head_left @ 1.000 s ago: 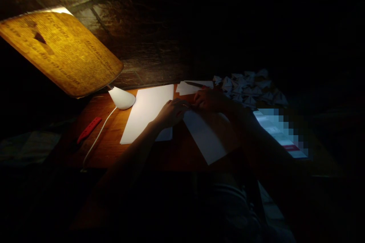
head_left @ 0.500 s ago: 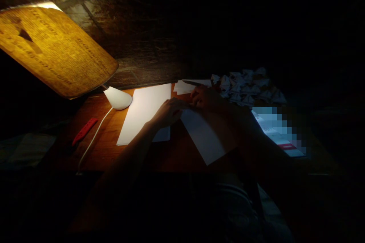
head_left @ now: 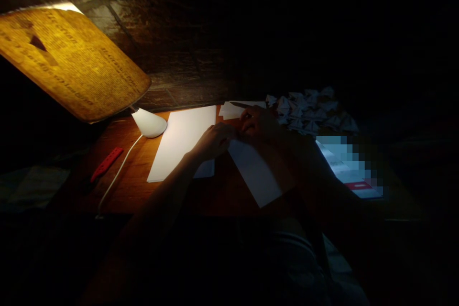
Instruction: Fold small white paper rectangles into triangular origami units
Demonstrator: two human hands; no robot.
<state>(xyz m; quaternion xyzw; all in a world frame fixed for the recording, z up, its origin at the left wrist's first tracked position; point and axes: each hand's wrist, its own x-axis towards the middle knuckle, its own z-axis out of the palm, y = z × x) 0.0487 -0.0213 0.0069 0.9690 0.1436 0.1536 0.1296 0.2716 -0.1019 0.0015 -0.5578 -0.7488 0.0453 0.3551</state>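
Note:
A long white strip of paper [head_left: 256, 172] lies slanted on the wooden table [head_left: 136, 172], lit by a lamp. My left hand [head_left: 213, 141] rests with bent fingers on the strip's far end. My right hand [head_left: 260, 124] presses the same end from the right, fingers curled on the paper. Both hands meet at that end. A stack of white sheets [head_left: 182, 141] lies just left of my left hand.
A white lamp base [head_left: 148, 123] with a cable and a yellow printed shade [head_left: 68, 57] stands at the left. A red tool [head_left: 106, 163] lies beside the cable. Several folded paper pieces [head_left: 310, 110] are heaped at the back right. A lit screen [head_left: 349, 167] glows at the right.
My hands stay on the far end of the strip with only small finger shifts. The view has drifted slightly.

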